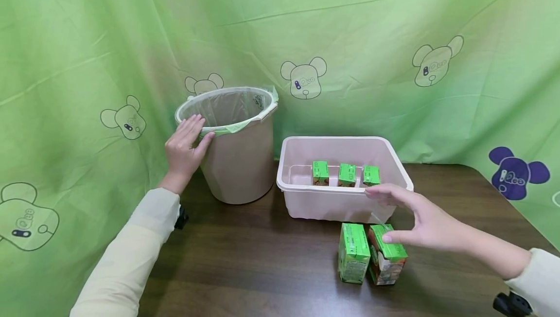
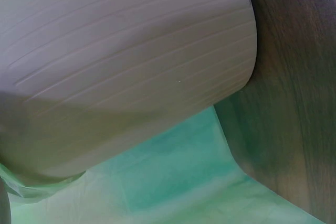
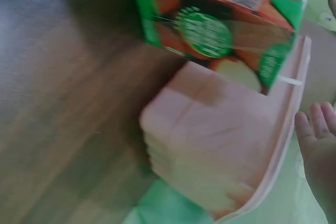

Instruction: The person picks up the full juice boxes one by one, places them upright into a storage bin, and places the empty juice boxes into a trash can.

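Observation:
Flat along the near left of the rim of a beige trash bin (image 1: 238, 166), my left hand (image 1: 183, 147) touches it with fairly straight fingers, the thumb apart from them. My right hand (image 1: 420, 220) is spread, its thumb over the right one of two green-topped juice boxes (image 1: 388, 258) on the table; no grip on it shows. Beside that box stands the other juice box (image 1: 353, 254). In the right wrist view, fruit pictures mark a juice box (image 3: 215, 32), and my right fingers (image 3: 319, 121) are at the right edge. The left wrist view shows mostly the bin's side (image 2: 131, 66).
A pale pink plastic tub (image 1: 332, 205) stands right of the bin, behind the two boxes, with three green-topped juice boxes (image 1: 347, 175) inside. A thin clear liner (image 1: 227, 108) covers the bin's inside. Green printed cloth (image 1: 350, 25) hangs behind the dark wooden table (image 1: 245, 263).

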{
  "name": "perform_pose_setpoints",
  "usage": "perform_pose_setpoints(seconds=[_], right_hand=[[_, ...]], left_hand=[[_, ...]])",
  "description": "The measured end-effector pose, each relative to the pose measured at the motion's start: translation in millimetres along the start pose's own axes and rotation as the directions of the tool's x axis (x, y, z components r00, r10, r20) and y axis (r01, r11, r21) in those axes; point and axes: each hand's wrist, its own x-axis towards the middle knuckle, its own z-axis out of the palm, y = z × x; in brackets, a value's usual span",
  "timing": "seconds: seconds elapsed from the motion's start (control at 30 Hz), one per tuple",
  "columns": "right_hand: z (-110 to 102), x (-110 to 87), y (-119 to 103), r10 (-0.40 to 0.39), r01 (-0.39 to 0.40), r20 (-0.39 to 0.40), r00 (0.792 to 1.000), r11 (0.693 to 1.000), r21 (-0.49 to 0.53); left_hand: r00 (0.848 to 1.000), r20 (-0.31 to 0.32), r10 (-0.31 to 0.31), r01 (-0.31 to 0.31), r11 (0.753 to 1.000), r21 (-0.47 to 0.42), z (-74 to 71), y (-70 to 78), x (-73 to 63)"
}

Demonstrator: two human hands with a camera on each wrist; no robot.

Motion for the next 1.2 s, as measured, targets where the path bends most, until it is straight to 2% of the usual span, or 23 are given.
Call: perform_pose_setpoints(seconds=[0.17, 0.27, 0.4, 0.7, 0.93, 1.2], right_hand=[[3.6, -16.1, 9.3, -0.014, 0.012, 0.022, 1.0, 0.998, 0.066], [5.3, -23.0, 15.7, 0.011, -0.016, 0.062, 0.998, 0.996, 0.089], [7.6, -30.5, 22.6, 0.075, -0.083, 0.124, 0.989, 0.995, 0.059], [14.9, -40.4, 33.5, 0.103, -0.117, 0.182, 0.978, 0.99, 0.072], [21.7, -46.1, 41.1, 0.098, -0.118, 0.18, 0.979, 0.988, 0.101], [28.1, -47.7, 48.5, 0.062, -0.097, 0.165, 0.984, 0.971, 0.218]], left_hand=[[1.0, 0.014, 0.004, -0.004, 1.0, 0.004, -0.3, 1.0, 1.3], [1.0, 0.013, 0.001, -0.001, 1.0, 0.008, -0.5, 1.4, 1.8], [1.0, 0.005, 0.006, -0.006, 1.0, 0.008, -0.5, 1.6, 3.0], [1.0, 0.007, 0.006, -0.006, 1.0, 0.006, -0.3, 1.3, 4.0], [1.0, 0.007, 0.005, -0.005, 1.0, 0.004, -0.8, 1.2, 1.7], [1.0, 0.004, 0.008, -0.008, 1.0, 0.004, -2.3, 1.5, 0.1]])
